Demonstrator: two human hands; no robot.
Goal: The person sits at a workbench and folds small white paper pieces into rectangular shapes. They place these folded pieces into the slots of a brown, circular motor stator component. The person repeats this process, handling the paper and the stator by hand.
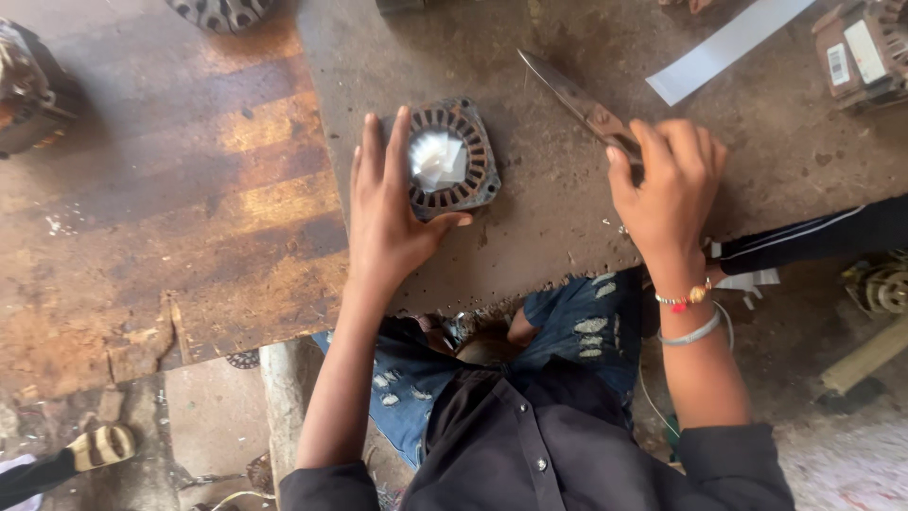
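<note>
Left hand (392,213): laid flat against the left side of a motor stator core (452,158), fingers straight and open, thumb hooked under its near edge; nothing clasped, only a steadying press, likely to keep the core from sliding on the board.

Motor stator core: round-cornered, slotted ring of dark laminations, lying face up on the dark work board (567,189), near its left edge. White folded paper (438,161) tucked into the central bore.

Right hand (667,185): closed around the handle end of a pair of scissors (577,99), blades shut and pointing up-left, lying low along the board, well apart from the core.

White paper strip (728,47): flat at the board's far right.

Rust-stained bench (170,189): beneath and left of the board.

Other motor parts (865,47): at the far right corner, untouched.

Beaded bracelet (689,298): on the right wrist.
</note>
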